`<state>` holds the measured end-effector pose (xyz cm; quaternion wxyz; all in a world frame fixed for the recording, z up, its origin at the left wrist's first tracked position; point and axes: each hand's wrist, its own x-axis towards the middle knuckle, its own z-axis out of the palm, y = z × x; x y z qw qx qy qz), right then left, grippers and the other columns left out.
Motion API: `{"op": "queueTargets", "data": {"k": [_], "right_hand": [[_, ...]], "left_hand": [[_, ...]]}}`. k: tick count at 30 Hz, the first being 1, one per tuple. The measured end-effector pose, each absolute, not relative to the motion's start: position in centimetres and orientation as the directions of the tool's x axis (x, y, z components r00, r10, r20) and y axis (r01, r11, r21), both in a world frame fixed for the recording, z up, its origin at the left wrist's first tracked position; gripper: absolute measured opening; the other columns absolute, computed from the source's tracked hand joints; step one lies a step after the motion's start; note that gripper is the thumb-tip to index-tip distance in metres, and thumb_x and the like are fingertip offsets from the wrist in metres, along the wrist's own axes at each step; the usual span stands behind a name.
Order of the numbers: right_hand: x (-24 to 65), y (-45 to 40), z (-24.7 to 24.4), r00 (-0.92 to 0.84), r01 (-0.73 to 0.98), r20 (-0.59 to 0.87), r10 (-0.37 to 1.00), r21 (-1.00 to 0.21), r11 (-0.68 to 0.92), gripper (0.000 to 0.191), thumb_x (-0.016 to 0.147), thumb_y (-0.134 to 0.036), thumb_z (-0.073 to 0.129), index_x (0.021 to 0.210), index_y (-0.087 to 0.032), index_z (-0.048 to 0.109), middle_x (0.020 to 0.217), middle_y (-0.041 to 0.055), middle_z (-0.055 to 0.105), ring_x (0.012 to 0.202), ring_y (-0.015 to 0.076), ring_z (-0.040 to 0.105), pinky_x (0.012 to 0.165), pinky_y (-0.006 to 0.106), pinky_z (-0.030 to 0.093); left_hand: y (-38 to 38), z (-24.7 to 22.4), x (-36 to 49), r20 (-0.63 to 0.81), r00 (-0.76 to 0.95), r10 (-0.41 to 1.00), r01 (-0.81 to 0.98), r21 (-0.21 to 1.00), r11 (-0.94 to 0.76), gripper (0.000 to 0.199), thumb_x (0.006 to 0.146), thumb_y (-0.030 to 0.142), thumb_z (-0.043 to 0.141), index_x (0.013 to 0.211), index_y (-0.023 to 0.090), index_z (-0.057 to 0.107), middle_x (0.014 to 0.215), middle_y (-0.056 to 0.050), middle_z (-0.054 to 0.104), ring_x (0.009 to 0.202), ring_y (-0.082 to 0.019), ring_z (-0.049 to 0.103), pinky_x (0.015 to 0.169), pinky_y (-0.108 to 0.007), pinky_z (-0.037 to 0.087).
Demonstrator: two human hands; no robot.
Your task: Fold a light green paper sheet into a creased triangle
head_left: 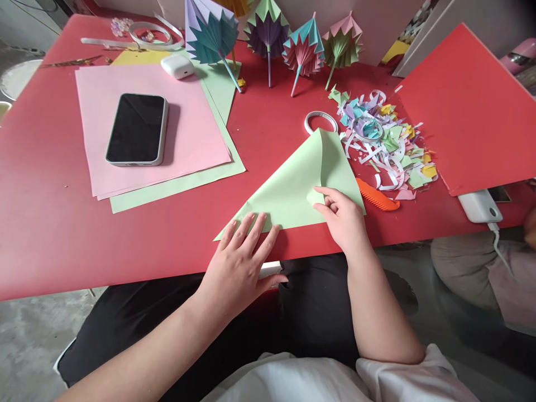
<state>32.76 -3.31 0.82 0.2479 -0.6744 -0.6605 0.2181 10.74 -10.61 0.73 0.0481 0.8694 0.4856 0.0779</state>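
A sheet of light green paper (288, 184), folded into a triangle, lies near the front edge of the red table (167, 240). My left hand (247, 251) rests flat on its lower left part, fingers spread, with the thumb off the table edge. At the right, my right hand (341, 215) pinches a corner of one paper layer between thumb and fingertips, and that layer is lifted and curled over. Just right of the folded paper lies an orange cutter (377, 195). A roll of white tape (320, 120) touches or nearly touches the paper's top corner.
Pink sheets (192, 128) over green ones carry a phone (137, 129) and a white earbud case (177, 66). Folded paper umbrellas (299, 50) stand at the back. Paper scraps (393, 139) are heaped at right beside a red board (473, 111) and a white charger (479, 206).
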Motion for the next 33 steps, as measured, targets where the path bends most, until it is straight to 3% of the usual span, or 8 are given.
{"op": "queueTargets", "data": {"k": [16,33], "right_hand": [[33.08,-3.25,0.6,0.014,0.771,0.088,0.996,-0.635,0.045,0.03,0.077,-0.021,0.058,0.106,-0.024,0.065,0.075,-0.0021,0.049,0.057,0.0083,0.043,0.064,0.024,0.042],[33.23,-3.26,0.65,0.043,0.721,0.024,0.999,-0.692,-0.014,0.029,0.077,-0.021,0.058,0.104,-0.026,0.065,0.072,-0.0032,0.05,0.057,0.0078,0.043,0.061,0.024,0.043]], "left_hand": [[-10.59,0.79,10.74,0.087,0.52,0.85,0.837,0.145,-0.527,0.074,0.083,0.063,0.035,0.138,0.014,0.035,0.142,-0.017,0.035,0.131,-0.036,0.031,0.105,-0.053,0.027],[-10.67,0.59,10.55,0.098,0.526,0.845,0.829,0.163,-0.535,0.076,0.082,0.063,0.038,0.139,0.014,0.034,0.143,-0.016,0.035,0.132,-0.036,0.03,0.106,-0.053,0.026]]}}
